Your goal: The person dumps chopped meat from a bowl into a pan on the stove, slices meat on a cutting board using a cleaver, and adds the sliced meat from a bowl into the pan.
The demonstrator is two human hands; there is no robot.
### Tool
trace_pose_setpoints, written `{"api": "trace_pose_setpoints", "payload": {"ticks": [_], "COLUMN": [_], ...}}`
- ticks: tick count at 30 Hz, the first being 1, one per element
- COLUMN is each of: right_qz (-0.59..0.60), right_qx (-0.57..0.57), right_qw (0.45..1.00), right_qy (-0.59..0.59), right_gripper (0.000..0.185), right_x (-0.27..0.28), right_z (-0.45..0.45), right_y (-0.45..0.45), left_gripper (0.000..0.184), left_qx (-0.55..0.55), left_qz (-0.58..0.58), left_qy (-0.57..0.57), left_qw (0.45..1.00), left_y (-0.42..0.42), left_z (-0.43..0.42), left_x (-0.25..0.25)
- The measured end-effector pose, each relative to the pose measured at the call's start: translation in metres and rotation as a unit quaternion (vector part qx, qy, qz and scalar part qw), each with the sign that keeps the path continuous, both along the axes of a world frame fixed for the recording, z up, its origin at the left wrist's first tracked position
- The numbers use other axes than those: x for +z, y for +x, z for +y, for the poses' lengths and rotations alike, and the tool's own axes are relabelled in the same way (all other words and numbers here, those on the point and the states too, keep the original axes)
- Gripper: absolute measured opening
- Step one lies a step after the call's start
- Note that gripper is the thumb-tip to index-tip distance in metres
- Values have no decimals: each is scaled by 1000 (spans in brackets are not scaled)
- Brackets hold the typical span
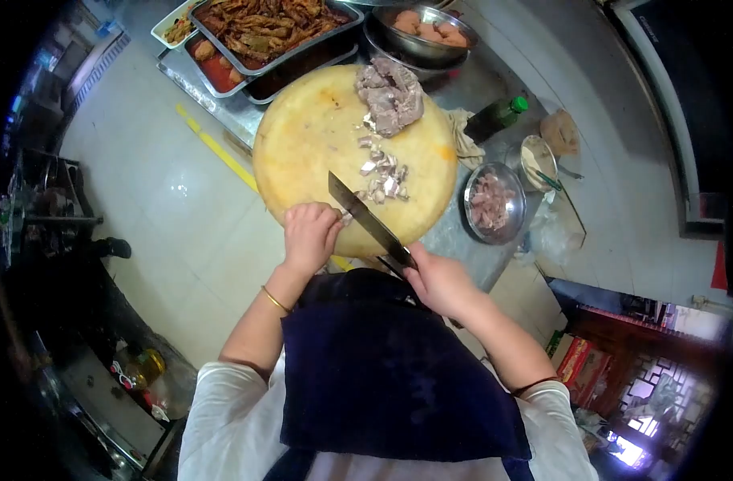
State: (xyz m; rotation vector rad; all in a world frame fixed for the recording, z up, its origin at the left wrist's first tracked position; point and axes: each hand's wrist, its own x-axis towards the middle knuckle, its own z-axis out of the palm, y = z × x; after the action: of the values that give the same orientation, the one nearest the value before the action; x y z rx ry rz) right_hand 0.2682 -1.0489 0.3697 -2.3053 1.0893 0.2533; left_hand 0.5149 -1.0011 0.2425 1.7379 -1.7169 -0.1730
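My right hand is wrapped round the handle of a kitchen knife. Its broad dark blade slants up and left over the round cutting board. Close to the blade's left side, my left hand rests on the board's near edge with curled fingers. A small piece of meat pokes out between those fingers and the blade; the rest of it is hidden. Chopped meat pieces lie scattered just beyond the knife. Farther back on the board sits a large chunk of cooked meat.
Right of the board stand a metal bowl of cut meat, a green-capped bottle and a cup. Behind it are trays of braised food and a bowl of round brownish items. A cloth touches the board's right side.
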Motion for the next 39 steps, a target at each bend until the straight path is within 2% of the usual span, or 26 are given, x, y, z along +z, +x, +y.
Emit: {"api": "trace_pose_setpoints", "payload": {"ticks": [5, 8, 11, 20, 23, 26, 29, 30, 33, 34, 36, 37, 38, 39], "right_qz": [-18, 49, 36, 58, -25, -60, -150, -161, -64, -50, -49, -29, -11, 12], "right_qx": [-9, 17, 2, -17, -26, -163, -309, -297, -306, -298, -288, -290, -279, -284], "right_qw": [1000, 999, 999, 996, 999, 979, 934, 939, 950, 953, 956, 956, 960, 958], "right_qy": [-22, 9, 19, 66, 31, 104, 102, 57, -18, 14, -7, -16, 13, 35], "right_gripper": [27, 26, 25, 27, 25, 26, 28, 29, 31, 33, 33, 31, 29, 28], "right_x": [23, 1, -8, 11, 5, 8, -6, -4, 6, 4, -15, -17, -17, -15], "right_z": [7, 7, 4, 15, 17, 20, 23, 20, 5, 0, 0, 1, 1, -2], "right_y": [7, 12, 12, -8, -53, -75, -77, -71, -50, -50, -53, -51, -46, -44], "left_gripper": [14, 13, 12, 13, 12, 13, 13, 13, 26, 30, 39, 50, 50, 51], "left_qx": [9, 11, 14, 7, -4, -29, -79, -92, -96, -77, -55, -70, -67, -61], "left_qz": [-4, -8, -13, -24, -11, -4, -21, -32, 28, 46, 90, 125, 123, 107], "left_qy": [-12, -7, -8, -10, -11, 10, 8, -9, 21, 18, 11, 82, 44, 69], "left_qw": [1000, 1000, 1000, 1000, 1000, 1000, 997, 995, 995, 996, 994, 986, 989, 990], "left_y": [-2, -3, -3, -5, -5, -1, 7, 10, 19, 19, 15, 18, 22, 27], "left_z": [-1, -2, -3, -4, -5, -6, -24, -38, -95, -115, -157, -176, -194, -211], "left_x": [1, -2, -1, 2, 3, 3, 7, 20, 24, 23, 13, 6, -17, -45]}}
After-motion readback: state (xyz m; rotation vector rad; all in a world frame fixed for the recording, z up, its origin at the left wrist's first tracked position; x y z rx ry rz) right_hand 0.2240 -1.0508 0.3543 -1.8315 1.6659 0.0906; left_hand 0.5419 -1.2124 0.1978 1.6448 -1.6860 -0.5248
